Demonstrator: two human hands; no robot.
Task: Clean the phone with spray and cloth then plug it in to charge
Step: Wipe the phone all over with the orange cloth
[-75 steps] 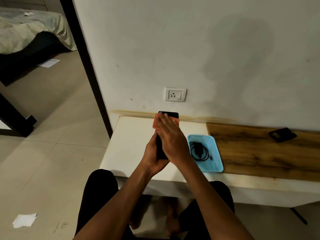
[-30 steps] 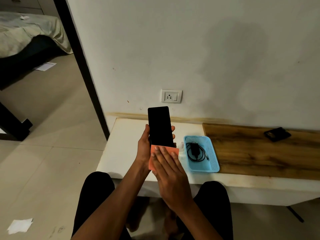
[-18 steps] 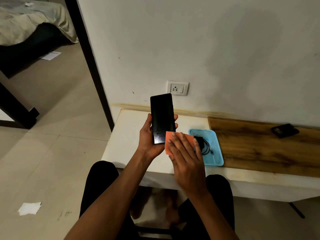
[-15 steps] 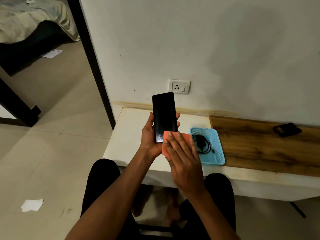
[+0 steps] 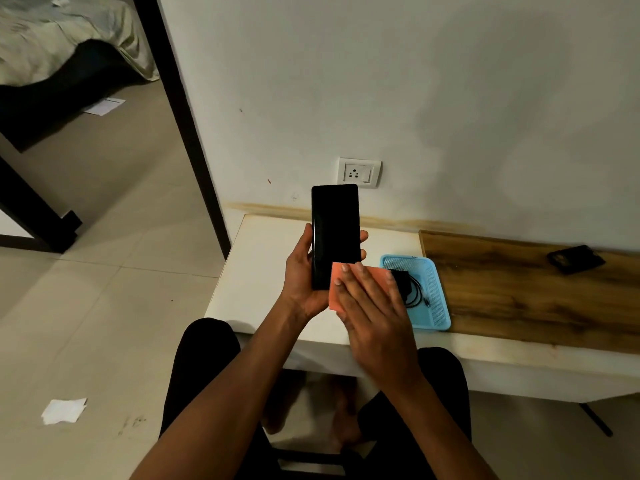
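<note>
My left hand (image 5: 300, 275) holds a black phone (image 5: 334, 230) upright above the white table (image 5: 256, 271), its dark screen facing me. My right hand (image 5: 374, 306) lies flat on an orange cloth (image 5: 335, 289) and presses it against the phone's lower right corner. Most of the cloth is hidden under my fingers. A black charger with its coiled cable (image 5: 410, 289) lies in a light blue mesh tray (image 5: 436, 306) just right of my hands. A white wall socket (image 5: 358, 173) sits on the wall right behind the phone's top. I see no spray bottle.
A wooden board (image 5: 519, 292) covers the right part of the table, with a small black object (image 5: 575, 259) on it near the wall. A dark door frame (image 5: 183, 119) stands at the left; beyond it are a bed (image 5: 52, 39) and scraps of paper (image 5: 64, 410) on the tiled floor.
My right hand wiped the cloth from the top of the phone down to its bottom end, then shifted to the lower right corner. My left hand still holds the phone upright.
</note>
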